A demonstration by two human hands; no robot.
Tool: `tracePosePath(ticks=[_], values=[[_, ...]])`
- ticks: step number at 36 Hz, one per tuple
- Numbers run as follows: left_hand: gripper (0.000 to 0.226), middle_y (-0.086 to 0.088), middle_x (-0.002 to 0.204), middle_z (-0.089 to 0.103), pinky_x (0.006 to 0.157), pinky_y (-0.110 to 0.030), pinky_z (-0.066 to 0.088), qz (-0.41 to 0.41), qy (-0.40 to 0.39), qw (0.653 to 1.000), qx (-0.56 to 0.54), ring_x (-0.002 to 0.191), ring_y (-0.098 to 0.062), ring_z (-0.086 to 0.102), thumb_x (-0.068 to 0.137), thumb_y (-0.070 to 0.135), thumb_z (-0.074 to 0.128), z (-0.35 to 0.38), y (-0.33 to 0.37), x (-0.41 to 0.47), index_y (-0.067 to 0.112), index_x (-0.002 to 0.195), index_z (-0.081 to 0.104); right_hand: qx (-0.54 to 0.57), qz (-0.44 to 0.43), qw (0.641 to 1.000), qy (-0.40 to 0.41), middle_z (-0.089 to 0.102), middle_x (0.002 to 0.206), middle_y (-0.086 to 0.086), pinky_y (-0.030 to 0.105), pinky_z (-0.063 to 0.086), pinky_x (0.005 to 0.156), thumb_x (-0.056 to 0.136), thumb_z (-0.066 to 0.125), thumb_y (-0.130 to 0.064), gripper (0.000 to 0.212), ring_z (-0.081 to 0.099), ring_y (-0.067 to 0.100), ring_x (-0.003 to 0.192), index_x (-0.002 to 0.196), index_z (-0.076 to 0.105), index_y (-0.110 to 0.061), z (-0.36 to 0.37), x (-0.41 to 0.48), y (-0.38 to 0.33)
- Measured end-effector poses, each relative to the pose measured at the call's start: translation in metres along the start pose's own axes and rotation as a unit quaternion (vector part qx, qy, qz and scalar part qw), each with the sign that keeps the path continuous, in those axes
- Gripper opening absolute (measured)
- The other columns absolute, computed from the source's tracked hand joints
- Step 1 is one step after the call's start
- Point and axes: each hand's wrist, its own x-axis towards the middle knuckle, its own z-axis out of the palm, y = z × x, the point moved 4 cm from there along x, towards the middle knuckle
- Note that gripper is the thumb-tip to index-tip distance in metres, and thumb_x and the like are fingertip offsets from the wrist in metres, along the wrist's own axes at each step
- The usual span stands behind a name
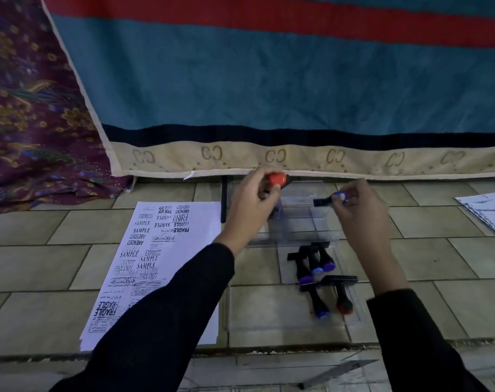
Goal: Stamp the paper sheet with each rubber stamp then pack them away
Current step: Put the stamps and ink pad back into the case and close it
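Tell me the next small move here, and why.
Probably lower the red-capped stamp in the left hand into the clear box: the paper sheet is already covered in imprints, and the right hand holds a blue-capped stamp there too.

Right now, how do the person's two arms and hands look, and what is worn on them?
Both arms wear long, plain black fabric sleeves: the left sleeve and the right sleeve end near the wrists. The left hand and the right hand are bare, without gloves; no ring, watch or marking is visible.
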Motion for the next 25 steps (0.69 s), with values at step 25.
tracePosePath(ticks=[25], values=[[0.022, -0.011, 0.109, 0.060, 0.085, -0.038, 0.048, -0.098, -0.094, 0.976, 0.170, 0.100, -0.026, 0.056, 0.092, 0.022, 0.063, 0.074, -0.046, 0.055, 0.011, 0.110, 0.056, -0.201, 0.027, 0.955, -0.216, 0.063, 0.100, 0.018, 0.030, 0.045, 0.067, 0.092, 0.054, -0.013, 0.014, 0.059, 0.031, 0.086, 0.100, 0.064, -0.006, 0.089, 0.078, 0.015]])
